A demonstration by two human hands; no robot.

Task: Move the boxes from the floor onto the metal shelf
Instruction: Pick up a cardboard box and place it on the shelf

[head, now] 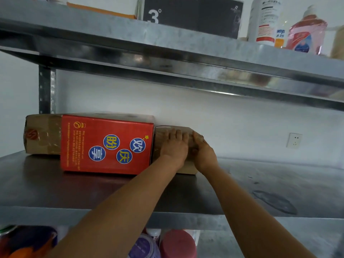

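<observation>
Cardboard box (159, 144) lies lengthwise toward wall (232, 116); left hand (174, 146), right hand (203, 152) pressed flat atop.

Pale wall (204, 108), white power socket (294, 140) at right, soft even light
</observation>
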